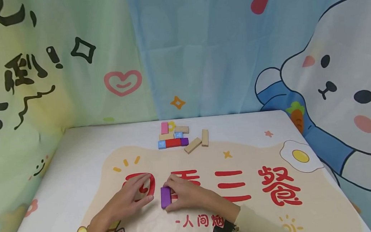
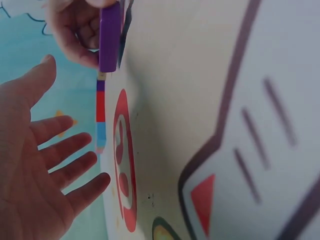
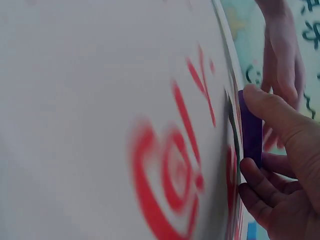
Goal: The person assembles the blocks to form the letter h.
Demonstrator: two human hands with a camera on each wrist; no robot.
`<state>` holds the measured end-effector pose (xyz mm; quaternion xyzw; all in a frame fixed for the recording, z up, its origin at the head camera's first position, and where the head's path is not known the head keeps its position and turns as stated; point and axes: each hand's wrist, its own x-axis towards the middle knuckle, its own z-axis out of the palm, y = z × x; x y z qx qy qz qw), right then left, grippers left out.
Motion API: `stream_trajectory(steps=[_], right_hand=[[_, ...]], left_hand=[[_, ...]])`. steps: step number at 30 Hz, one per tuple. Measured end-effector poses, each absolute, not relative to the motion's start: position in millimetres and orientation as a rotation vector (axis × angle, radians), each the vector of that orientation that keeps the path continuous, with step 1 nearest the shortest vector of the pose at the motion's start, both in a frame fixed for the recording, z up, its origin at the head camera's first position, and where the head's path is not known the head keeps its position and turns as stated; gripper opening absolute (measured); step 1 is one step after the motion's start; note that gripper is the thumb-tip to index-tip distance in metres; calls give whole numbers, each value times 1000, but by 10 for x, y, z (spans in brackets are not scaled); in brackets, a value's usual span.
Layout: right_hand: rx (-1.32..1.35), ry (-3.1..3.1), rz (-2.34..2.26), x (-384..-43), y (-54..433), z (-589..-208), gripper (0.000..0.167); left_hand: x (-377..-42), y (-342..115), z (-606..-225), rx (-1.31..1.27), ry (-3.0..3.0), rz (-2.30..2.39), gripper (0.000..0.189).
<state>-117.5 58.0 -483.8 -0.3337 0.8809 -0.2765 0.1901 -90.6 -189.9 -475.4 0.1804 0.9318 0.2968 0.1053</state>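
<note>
My right hand holds a purple rectangular block by its ends, thumb at one and fingers at the other. In the left wrist view the purple block stands on the printed cloth or just above it; I cannot tell which. My left hand hovers to the left of the block, apart from it. Its fingers are spread and relaxed, and its palm has nothing in it. The thumb of my right hand lies along the block's near end in the right wrist view.
Toward the back of the table lies a group of small blocks: a red block, a pink block, a yellow piece, blue ones and a smaller purple one. Two plain wooden blocks, one tilted and one straight, lie beside them.
</note>
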Motion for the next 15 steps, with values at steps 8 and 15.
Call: stream_trajectory(steps=[8,15], right_hand=[[-1010,2464,-750,-993,416,-4847,62],[-1011,2531,-687,-971,332,-4894,68]], left_hand=[[-804,-1901,-4714,528,2752,830,74],[-758,-1888,-4740,440,2712,840,71]])
